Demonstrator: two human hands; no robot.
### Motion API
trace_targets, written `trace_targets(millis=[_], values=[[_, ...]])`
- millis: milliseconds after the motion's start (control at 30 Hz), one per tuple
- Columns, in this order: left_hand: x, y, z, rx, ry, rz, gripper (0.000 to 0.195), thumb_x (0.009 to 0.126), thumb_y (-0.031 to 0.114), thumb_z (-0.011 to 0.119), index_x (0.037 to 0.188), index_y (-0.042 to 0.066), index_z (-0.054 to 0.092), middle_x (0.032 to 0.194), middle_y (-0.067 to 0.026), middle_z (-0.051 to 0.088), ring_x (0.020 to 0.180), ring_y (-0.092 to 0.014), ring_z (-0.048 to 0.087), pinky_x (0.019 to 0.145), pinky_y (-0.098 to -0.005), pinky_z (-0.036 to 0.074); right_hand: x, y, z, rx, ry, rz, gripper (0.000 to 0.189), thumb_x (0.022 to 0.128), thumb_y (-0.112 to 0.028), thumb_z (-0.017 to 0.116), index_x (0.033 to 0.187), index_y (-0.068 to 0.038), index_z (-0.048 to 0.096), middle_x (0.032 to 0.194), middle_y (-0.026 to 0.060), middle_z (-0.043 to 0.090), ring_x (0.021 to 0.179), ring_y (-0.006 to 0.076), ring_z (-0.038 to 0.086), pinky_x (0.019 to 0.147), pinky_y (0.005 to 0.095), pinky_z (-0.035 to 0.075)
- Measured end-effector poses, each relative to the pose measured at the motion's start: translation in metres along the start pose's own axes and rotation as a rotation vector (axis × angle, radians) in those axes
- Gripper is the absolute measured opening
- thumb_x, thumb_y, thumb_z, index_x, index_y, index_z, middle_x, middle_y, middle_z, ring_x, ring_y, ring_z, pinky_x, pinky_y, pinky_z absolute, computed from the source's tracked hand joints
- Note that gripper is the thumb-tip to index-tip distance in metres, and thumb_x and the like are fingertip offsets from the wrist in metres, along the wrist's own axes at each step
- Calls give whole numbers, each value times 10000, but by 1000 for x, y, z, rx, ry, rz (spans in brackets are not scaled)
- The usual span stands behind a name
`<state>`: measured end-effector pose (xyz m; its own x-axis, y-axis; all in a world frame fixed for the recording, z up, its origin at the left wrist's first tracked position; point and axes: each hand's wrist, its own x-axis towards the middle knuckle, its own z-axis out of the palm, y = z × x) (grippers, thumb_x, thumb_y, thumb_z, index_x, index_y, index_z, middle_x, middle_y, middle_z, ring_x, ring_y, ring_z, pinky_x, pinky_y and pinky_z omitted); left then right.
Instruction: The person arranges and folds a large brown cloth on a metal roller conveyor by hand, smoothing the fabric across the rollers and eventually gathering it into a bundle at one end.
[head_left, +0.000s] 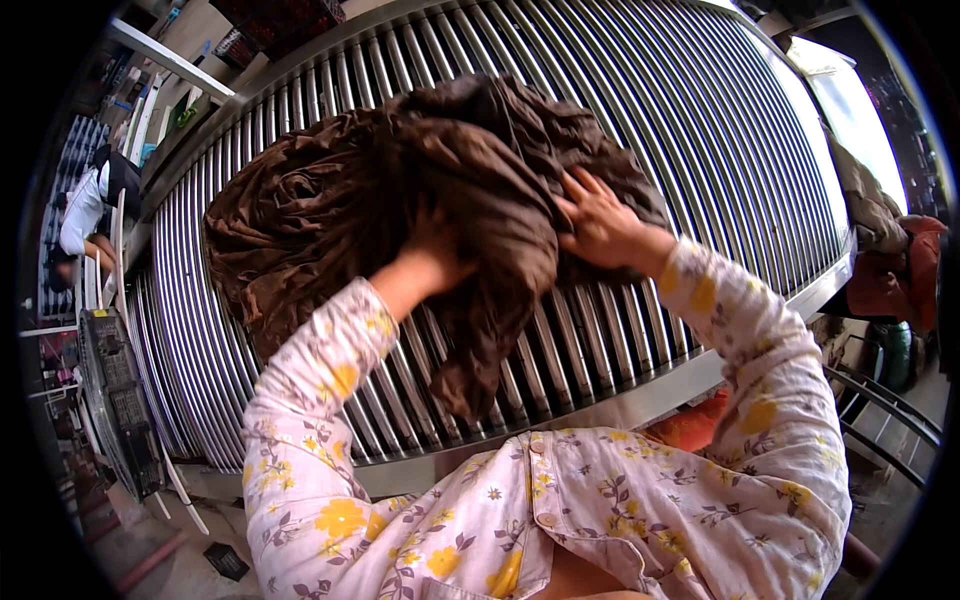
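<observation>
A large heap of dark brown, crumpled cloth (300, 187) lies before me on a bed of metal rollers (637, 322). A thick fold bulges up in its middle, and a narrow end hangs towards me over the rollers. My left hand (435, 247) is sunk into the cloth at the left of this fold; its fingers are blurred and partly in shadow. On the fold's right side, my right hand (600, 217) grips the cloth with back up and fingers bent, the fingertips partly hidden by the fabric.
The rollers sit in a metal frame (660, 390). Dark crates (277, 26) stand beyond the far edge. Another person (90, 202) bends over at the far left. A black slatted part (116, 375) stands at the left end. Reddish and tan cloth (892, 277) is at the right.
</observation>
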<state>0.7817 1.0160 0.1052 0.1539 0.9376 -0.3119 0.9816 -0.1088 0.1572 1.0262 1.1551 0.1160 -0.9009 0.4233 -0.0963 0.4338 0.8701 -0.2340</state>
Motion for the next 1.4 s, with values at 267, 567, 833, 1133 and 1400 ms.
trace_targets(millis=[267, 567, 833, 1133, 1400], values=[[177, -139, -59, 419, 76, -329, 715, 858, 577, 395, 1442, 172, 313, 1526, -120, 177, 1420, -329, 39, 1121, -534, 15, 244, 126, 8, -421, 232, -85, 482, 912, -430, 398, 1302, -160, 486, 1420, 126, 370, 1336, 353, 286, 1082, 476, 258], [121, -114, -25, 483, -106, -445, 583, 910, 482, 372, 1441, 251, 307, 1536, -45, 174, 1413, -339, 56, 1113, -548, 64, 179, 34, -6, 82, 130, 199, 538, 888, -480, 387, 1331, -182, 448, 1462, 158, 273, 1322, 388, 261, 1091, 496, 220], [-3, 8, 18, 174, 20, -366, 742, 808, 523, 507, 1418, 132, 348, 1495, -187, 189, 1388, -422, 70, 1093, -599, 80, 9, -25, 3, 165, 20, 104, 660, 848, -459, 439, 1413, -131, 346, 1500, 232, 153, 1381, 365, 173, 1136, 459, 99], [-112, 98, 86, 15, 281, -58, 825, 731, 523, 612, 1411, 144, 339, 1471, -217, 160, 1366, -485, 28, 1054, -667, 37, -145, -92, 36, 160, 116, 41, 634, 802, -390, 525, 1356, -106, 409, 1464, 250, 230, 1333, 380, 280, 1112, 469, 193], [-70, 109, 64, -22, 163, -68, 725, 692, 401, 710, 1326, 199, 424, 1431, -147, 258, 1379, -418, 64, 1032, -698, 38, -147, -33, -7, 109, 70, 139, 621, 844, -384, 489, 1430, -259, 326, 1441, 238, 291, 1327, 350, 304, 1111, 418, 209]])
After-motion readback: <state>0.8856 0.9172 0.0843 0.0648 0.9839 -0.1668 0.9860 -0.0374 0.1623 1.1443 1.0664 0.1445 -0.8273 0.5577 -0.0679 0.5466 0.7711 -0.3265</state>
